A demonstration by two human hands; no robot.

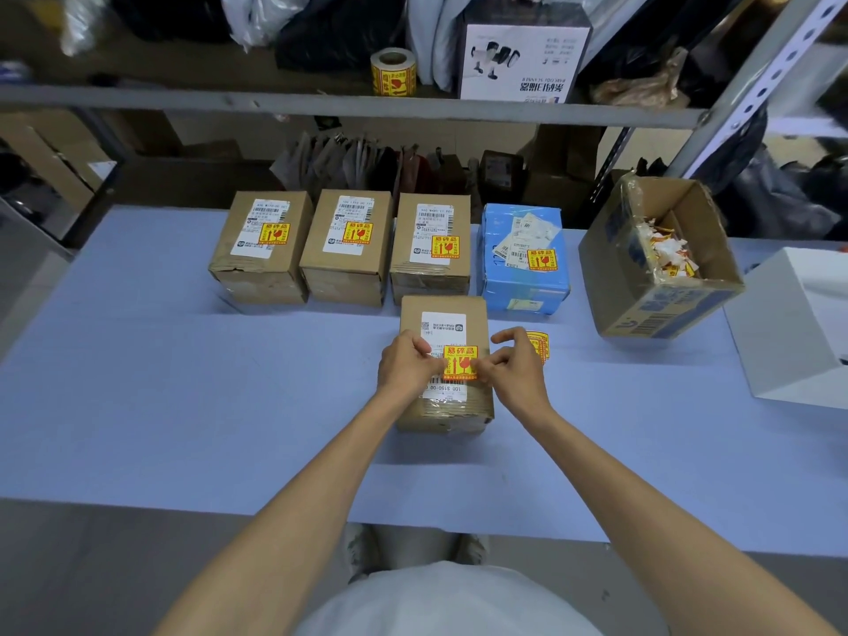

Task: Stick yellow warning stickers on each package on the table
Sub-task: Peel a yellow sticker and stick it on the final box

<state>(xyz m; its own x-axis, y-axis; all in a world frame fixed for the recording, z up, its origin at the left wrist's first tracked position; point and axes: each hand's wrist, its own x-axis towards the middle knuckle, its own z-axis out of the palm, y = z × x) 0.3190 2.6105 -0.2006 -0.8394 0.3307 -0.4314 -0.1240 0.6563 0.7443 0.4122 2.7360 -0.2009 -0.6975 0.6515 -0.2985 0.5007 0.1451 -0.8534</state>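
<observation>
The yellow sticker, square with red characters and a broken-glass mark, lies over the white label on top of a brown package near the middle of the pale blue desk; behind it stand three brown boxes and a blue box, each with the same sticker. At the desk's right an open cardboard box, tilted, holds crumpled backing scraps. The left hand and right hand each have curled fingers closed together, pinching the sticker's opposite edges.
</observation>
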